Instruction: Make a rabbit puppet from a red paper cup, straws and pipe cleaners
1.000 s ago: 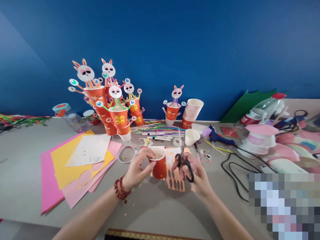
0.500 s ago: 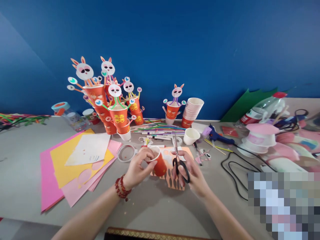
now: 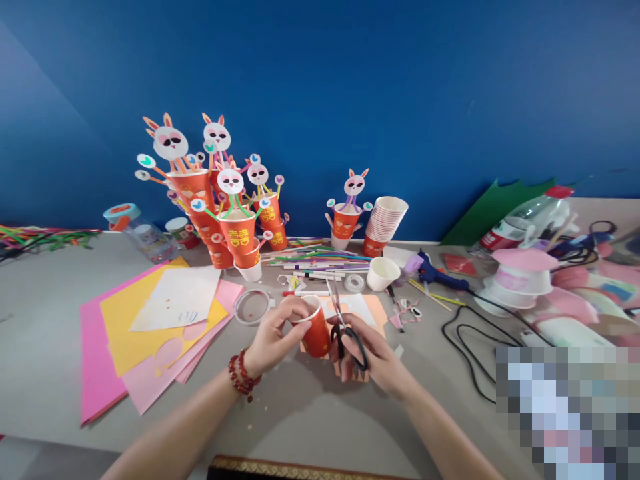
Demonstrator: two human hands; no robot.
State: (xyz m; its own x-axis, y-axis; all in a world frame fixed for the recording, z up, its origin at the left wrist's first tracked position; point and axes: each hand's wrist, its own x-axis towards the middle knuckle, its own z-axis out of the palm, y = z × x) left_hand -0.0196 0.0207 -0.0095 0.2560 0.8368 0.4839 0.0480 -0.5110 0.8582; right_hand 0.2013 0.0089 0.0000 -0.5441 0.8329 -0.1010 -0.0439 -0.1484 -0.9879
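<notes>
My left hand (image 3: 273, 333) is wrapped round a small red paper cup (image 3: 317, 333), held tilted just above the grey table (image 3: 300, 413). My right hand (image 3: 373, 353) grips black-handled scissors (image 3: 345, 327), fingers through the loops, blades pointing up and away right beside the cup. Under both hands lies an orange paper sheet (image 3: 373, 310) with dark leaf shapes drawn on it. A red bead bracelet (image 3: 243, 377) circles my left wrist.
Finished bunny cups (image 3: 225, 200) stand at the back left, one more bunny cup (image 3: 347, 213) and a stack of cups (image 3: 383, 223) at the back middle. Pink and yellow paper sheets (image 3: 150, 327) lie left. Straws and markers (image 3: 315, 263), a glue gun (image 3: 437, 273) with black cable, and plates (image 3: 520, 273) lie right.
My right hand has carried the scissors leftward, up against the cup. The left hand has tilted the cup toward the scissors and kept its hold.
</notes>
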